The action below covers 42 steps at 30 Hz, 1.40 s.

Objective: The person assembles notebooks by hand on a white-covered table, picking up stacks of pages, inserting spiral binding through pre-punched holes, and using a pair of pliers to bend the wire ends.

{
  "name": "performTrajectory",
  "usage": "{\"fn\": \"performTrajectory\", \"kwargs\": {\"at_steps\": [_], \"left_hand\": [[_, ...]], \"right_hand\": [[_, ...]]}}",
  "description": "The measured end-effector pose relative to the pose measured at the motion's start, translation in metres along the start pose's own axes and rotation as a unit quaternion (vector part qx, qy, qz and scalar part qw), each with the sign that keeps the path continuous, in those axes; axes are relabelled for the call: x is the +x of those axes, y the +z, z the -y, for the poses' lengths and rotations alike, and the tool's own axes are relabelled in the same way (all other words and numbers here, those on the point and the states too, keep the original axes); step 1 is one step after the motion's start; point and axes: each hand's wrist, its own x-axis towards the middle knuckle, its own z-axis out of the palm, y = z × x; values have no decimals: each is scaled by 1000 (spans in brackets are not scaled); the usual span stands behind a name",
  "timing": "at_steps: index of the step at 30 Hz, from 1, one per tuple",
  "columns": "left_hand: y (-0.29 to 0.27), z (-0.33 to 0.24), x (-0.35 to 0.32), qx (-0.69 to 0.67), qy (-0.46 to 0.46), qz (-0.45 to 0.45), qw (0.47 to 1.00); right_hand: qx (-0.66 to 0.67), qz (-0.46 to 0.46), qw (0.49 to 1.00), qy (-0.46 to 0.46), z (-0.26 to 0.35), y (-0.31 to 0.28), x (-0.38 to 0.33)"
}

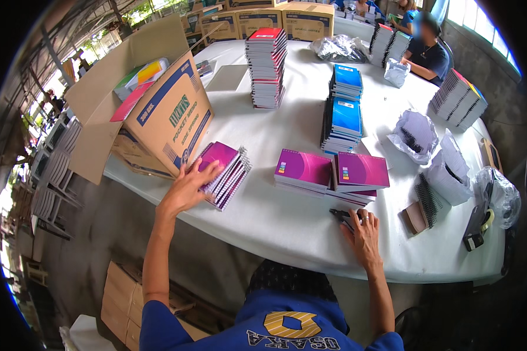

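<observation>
Cardboard box at left; beside it, the left hand spreads wide on 1 uneven purple notebook pile on the table, apparently not gripping. Next come more purple notebooks, then the right hand, half curled over a black tool, grip unclear. Lopsided pressure could make that left pile slide.

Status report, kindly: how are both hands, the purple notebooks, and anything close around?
Left hand spread on left purple stack. Right hand at black tool, grip unclear. More purple notebooks just beyond it. Carton close beside left stack.
</observation>
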Motion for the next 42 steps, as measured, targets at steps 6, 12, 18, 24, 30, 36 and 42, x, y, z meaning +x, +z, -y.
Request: {"fn": "performTrajectory", "kwargs": {"at_steps": [6,12,18,24,30,36,42], "left_hand": [[21,-77,33,58,136,-68,987],[116,-147,92,15,203,-57,977],[122,-152,88,27,184,-47,982],[113,-154,54,14,202,-42,978],[114,-191,-17,79,286,-15,955],[110,-178,-15,-395,21,-140,907],[141,-185,-10,-624,3,17,781]], "right_hand": [[-36,-7,999,19,-11,9,3],[-28,-3,999,27,-11,9,0],[0,-58,998,-3,-10,-1,-3],[341,-73,921,172,22,-9,-5],[738,115,539,390,47,-4,11],[554,-46,818,146,47,-14,-6],[526,-44,840,130,54,-1,-12]]}}
